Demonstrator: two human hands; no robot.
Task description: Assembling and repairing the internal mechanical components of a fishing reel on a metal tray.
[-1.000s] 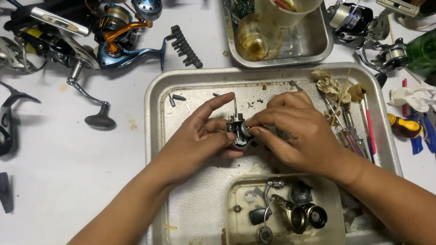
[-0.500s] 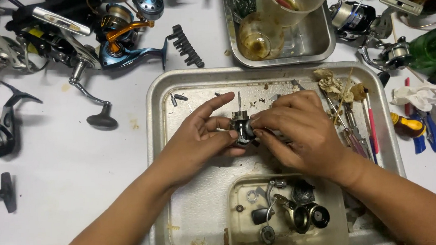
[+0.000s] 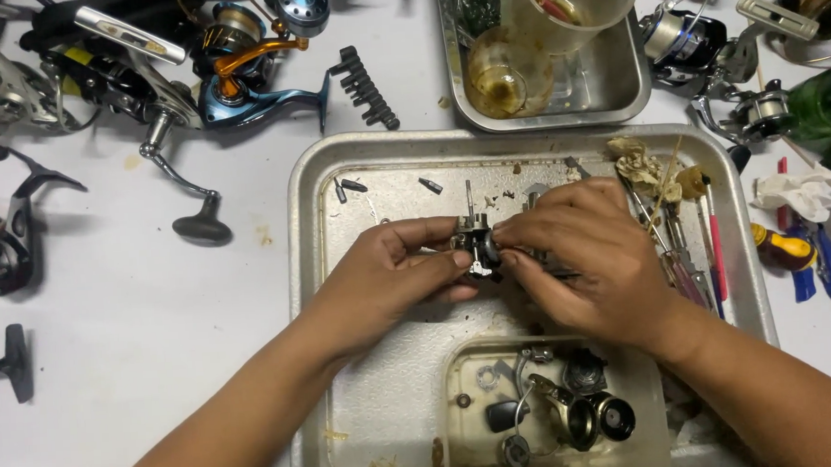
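Metal tray (image 3: 308,267) sits on the white bench (image 3: 110,373), and both hands meet over its middle. The left hand (image 3: 389,277) pinches a small reel part (image 3: 476,245) between thumb and fingers, and the right hand (image 3: 582,253) closes on the same part from the other side, fingertips touching it. The part is dark metal with a thin shaft sticking up from its top; it is held just above the tray floor, so whether it rests on the tray cannot be told.

Near the tray's front edge lies a clear tub (image 3: 463,411) holding loose reel pieces (image 3: 577,415), among them a black knob and a round spool-like piece. Along the tray's right edge lie slim tools (image 3: 710,246) with red and pink handles, with crumpled tissue (image 3: 644,165) at the back right corner. A few small screws (image 3: 347,185) lie at the back left corner.

Behind the tray stands a second steel pan (image 3: 616,81) with a clear cup (image 3: 574,2) and a glass (image 3: 502,68) in it. A black bit strip (image 3: 365,84) lies just left of that pan. Several reels (image 3: 236,72) crowd the bench's back left corner, one blue with an orange arm, and more reels (image 3: 709,38) lie at the back right. A yellow-handled tool (image 3: 781,243) and white rag (image 3: 802,190) lie near the bench's right edge.
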